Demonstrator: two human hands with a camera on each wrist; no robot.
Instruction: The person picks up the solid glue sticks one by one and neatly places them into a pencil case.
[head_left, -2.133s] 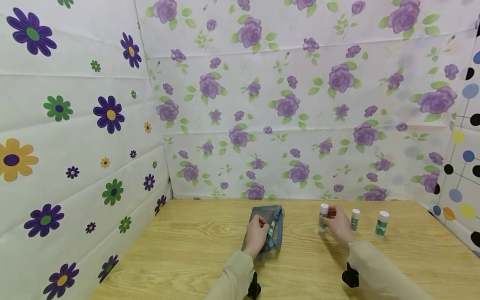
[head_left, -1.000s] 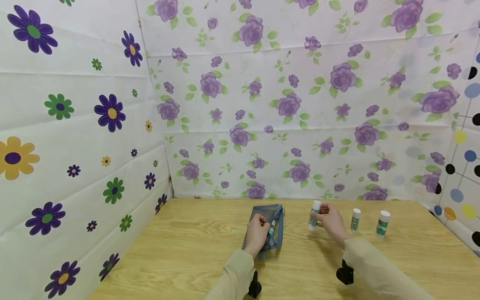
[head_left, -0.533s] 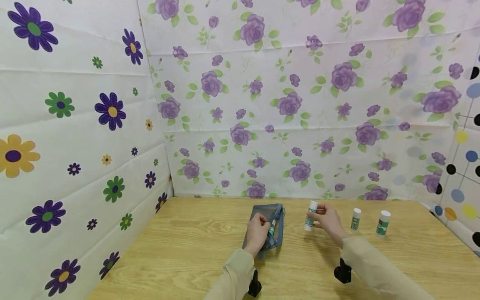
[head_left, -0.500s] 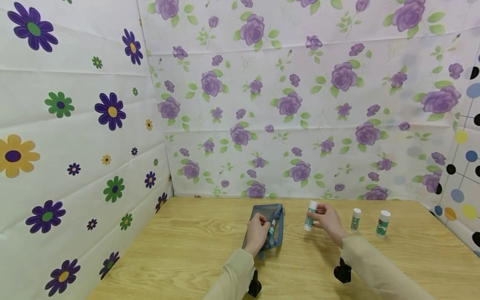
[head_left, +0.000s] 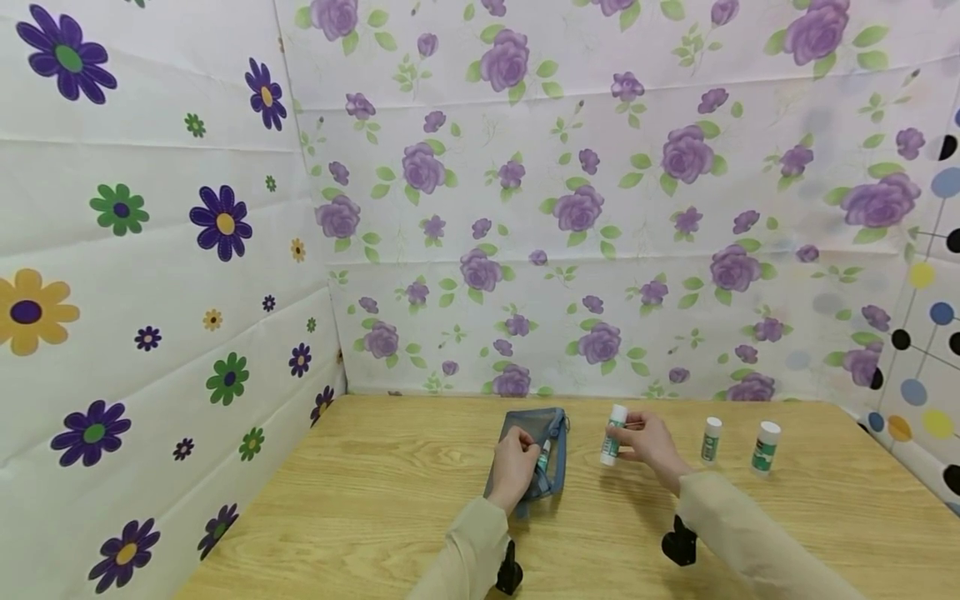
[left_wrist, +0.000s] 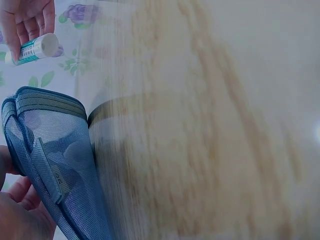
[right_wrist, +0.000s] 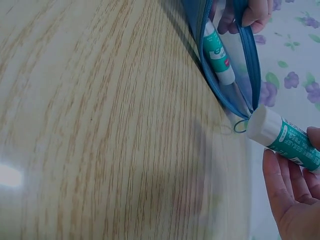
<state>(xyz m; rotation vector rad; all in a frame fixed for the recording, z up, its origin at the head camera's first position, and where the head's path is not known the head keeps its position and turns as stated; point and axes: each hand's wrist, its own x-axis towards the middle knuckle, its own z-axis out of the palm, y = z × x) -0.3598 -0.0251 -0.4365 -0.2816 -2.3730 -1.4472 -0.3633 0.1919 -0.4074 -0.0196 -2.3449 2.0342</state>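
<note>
My left hand pinches the edge of a blue mesh zip pouch, holding its mouth apart. Inside that opening lies a green-and-white glue stick, clearest in the right wrist view. To the right of the pouch, my right hand grips another glue stick between thumb and fingers. It is raised off the table and slightly tilted, white cap up, a short way from the pouch. Part of the left hand's grip is hidden behind the pouch in the left wrist view.
Two more glue sticks stand upright on the wood-grain table: a small one and, farther right, a thicker one. Flower-patterned sheets rise behind the table and along its left side.
My right hand has lifted its glue stick from beside the small one and carried it left toward the pouch, tilting it. The left hand and pouch have stayed in place.
</note>
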